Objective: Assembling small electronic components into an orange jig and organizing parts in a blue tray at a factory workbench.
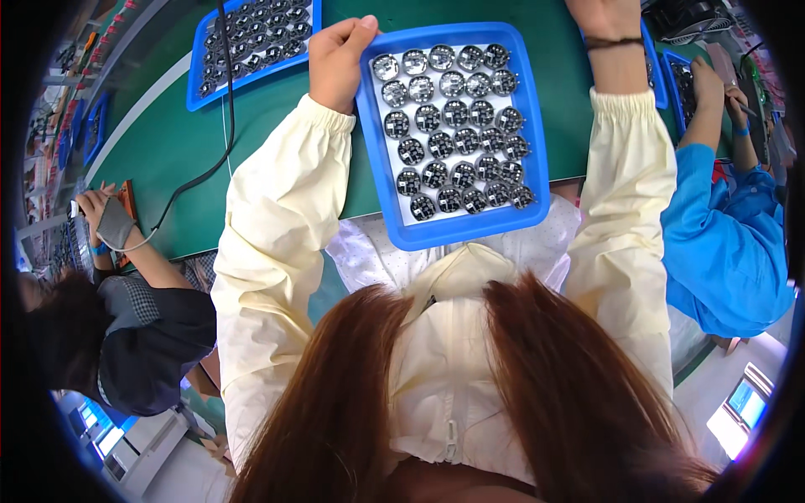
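My left hand (338, 63) is closed on the upper left corner of a blue tray (471, 232). Rows of small round black-and-silver electronic parts (455, 112) lie on the tray's white lining. The tray's near end reaches past the table edge, above my lap. My right hand (605, 18) is up at the top edge of the view, beyond the tray's right side. Its fingers are cut off there, so what it touches is hidden. Just right of that wrist, part of another blue tray (658, 82) shows.
A blue tray (198, 99) of similar parts sits far left on the green table (281, 138). A black cable (194, 183) crosses the table. Co-workers sit on both sides, one in a dark top (155, 348), one in a blue top (725, 251). Another blue tray (668, 71) lies far right.
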`<state>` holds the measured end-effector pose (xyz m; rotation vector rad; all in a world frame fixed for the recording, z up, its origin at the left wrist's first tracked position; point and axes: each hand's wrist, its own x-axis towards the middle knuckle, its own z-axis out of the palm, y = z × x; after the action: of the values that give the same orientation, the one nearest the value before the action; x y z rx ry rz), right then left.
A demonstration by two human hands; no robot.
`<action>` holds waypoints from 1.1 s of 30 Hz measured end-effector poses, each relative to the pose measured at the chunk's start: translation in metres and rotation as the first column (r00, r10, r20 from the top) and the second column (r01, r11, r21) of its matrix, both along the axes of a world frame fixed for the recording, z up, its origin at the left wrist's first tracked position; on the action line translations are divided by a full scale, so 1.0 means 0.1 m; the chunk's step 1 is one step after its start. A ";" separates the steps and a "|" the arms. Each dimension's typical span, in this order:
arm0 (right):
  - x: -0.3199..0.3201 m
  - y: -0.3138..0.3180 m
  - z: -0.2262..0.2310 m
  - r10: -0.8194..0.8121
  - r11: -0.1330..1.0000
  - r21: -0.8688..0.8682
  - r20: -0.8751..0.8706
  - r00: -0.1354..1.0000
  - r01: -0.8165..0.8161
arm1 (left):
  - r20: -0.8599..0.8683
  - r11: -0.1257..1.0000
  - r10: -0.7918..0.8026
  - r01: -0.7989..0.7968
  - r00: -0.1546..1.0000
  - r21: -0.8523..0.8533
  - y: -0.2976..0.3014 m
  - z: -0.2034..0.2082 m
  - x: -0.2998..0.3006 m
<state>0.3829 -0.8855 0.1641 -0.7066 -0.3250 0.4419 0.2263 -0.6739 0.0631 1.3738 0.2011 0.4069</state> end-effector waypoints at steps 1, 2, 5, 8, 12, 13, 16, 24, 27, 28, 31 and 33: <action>-0.07 -0.06 -0.01 0.020 1.000 0.018 0.010 1.000 -0.020 | 0.003 1.000 -0.007 0.007 1.000 -0.005 0.00 0.00 0.01; -0.17 -0.07 -0.01 0.056 0.998 0.035 0.039 0.998 -0.057 | 0.000 1.000 -0.001 0.001 1.000 0.022 0.02 0.00 -0.01; -0.23 -0.14 -0.18 -0.072 0.997 0.044 0.053 0.996 0.070 | 0.008 1.000 0.008 -0.008 1.000 0.022 0.06 0.05 -0.06; -0.28 -0.30 -0.22 -0.069 0.997 0.035 0.011 0.998 0.069 | 0.027 0.999 0.000 -0.001 1.000 0.032 0.08 0.10 -0.05; -0.23 -0.36 -0.30 -0.022 0.999 0.050 0.003 1.000 0.021 | -0.006 0.999 0.012 -0.012 1.000 0.032 0.05 0.18 -0.06; -0.22 -0.36 -0.33 -0.015 0.999 0.039 0.002 1.000 0.015 | -0.018 0.999 0.011 -0.011 1.000 0.037 0.05 0.18 -0.06; -0.15 -0.29 -0.46 0.048 0.997 0.068 -0.004 0.999 -0.048 | -0.049 1.000 0.012 -0.011 0.999 0.030 0.00 0.16 -0.04; -0.27 -0.13 -0.53 0.092 0.993 0.085 -0.093 0.991 -0.085 | -0.149 0.995 0.074 -0.063 0.986 0.076 0.07 0.13 -0.05; -0.29 -0.14 -0.60 0.156 0.985 0.101 -0.131 0.979 -0.143 | -0.172 1.000 -0.005 0.005 0.985 -0.002 0.10 0.10 -0.04; -0.30 -0.14 -0.60 0.149 0.987 0.081 -0.114 0.982 -0.140 | -0.175 0.999 -0.043 0.040 0.984 -0.022 0.08 0.10 -0.03; -0.33 -0.11 -0.64 0.152 0.987 0.064 -0.090 0.984 -0.146 | -0.223 0.995 -0.058 0.038 0.973 -0.095 0.00 0.17 -0.07; -0.33 -0.12 -0.65 0.141 0.990 0.018 -0.042 0.989 -0.140 | -0.227 0.988 -0.108 0.079 0.968 -0.134 0.00 0.20 -0.07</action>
<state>0.3499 -0.8975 0.0995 -0.6612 -0.3387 0.5872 0.2191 -0.6742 0.0832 1.3015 0.3480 0.1503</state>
